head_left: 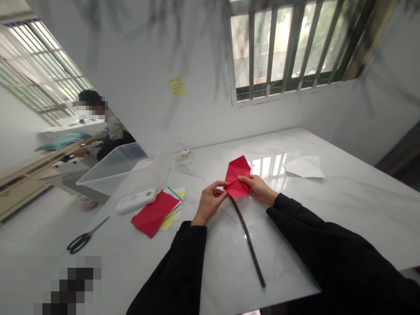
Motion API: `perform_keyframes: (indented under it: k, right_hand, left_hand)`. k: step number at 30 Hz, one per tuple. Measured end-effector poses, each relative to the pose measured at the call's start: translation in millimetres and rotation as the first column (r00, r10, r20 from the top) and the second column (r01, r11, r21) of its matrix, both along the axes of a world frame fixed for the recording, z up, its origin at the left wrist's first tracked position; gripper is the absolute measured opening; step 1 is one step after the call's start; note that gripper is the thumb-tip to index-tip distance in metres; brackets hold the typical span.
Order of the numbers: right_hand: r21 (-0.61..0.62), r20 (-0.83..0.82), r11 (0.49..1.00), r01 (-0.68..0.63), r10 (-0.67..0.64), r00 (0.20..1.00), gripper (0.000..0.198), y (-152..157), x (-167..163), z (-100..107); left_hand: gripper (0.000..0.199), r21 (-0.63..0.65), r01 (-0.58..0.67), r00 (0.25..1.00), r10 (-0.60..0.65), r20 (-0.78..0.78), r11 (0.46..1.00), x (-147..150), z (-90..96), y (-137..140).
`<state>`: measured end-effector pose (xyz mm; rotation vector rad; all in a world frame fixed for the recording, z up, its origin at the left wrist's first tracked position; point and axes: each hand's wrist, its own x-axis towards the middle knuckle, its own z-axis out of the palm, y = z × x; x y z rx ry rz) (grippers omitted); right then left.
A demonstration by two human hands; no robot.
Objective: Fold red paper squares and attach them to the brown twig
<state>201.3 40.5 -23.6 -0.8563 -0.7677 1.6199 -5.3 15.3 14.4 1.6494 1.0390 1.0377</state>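
Note:
A piece of folded red paper [239,168] is held up over the white marbled table [226,271] between my two hands. My right hand [257,187] pinches its right side, thumb lying on the front. At its lower left edge my left hand [212,199] has thumb and forefinger close together on the paper's corner. A thin dark brown stick [247,236] runs from beneath the paper toward the table's front edge. Its upper end lies near my left fingertips; whether they touch it I cannot tell.
To the left lie red paper sheets [155,212] over yellow and white ones, a white device [136,201] and black-handled scissors [80,242]. Behind stands a clear plastic bin [108,175]. White paper [305,167] lies at right. A person [111,131] sits beyond the bin.

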Motion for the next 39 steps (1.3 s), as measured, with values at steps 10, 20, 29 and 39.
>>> perform_keyframes:
  k: [10,20,29,39]
  right_hand:
    - [0.051,0.011,0.998,-0.034,0.034,0.999,0.032,-1.1,-1.8,-2.5]
    - [0.092,0.04,0.993,-0.077,0.074,0.996,0.037,-4.6,-2.6,0.7]
    - [0.029,-0.032,0.998,-0.05,0.051,0.998,0.034,-1.6,-0.8,1.8]
    - [0.086,0.076,0.989,-0.117,0.11,0.991,0.032,-4.3,-2.2,1.9]
  left_hand:
    - [0.027,-0.021,-0.062,0.998,0.062,0.019,0.998,3.2,-3.8,2.7]
    - [0.089,-0.042,-0.039,0.987,0.045,0.156,0.998,9.0,-4.7,-0.3]
    - [0.051,-0.038,-0.031,0.989,0.036,0.145,0.999,3.9,5.3,0.7]
    - [0.031,-0.006,-0.058,0.993,0.058,0.102,0.998,7.4,-2.5,2.5]
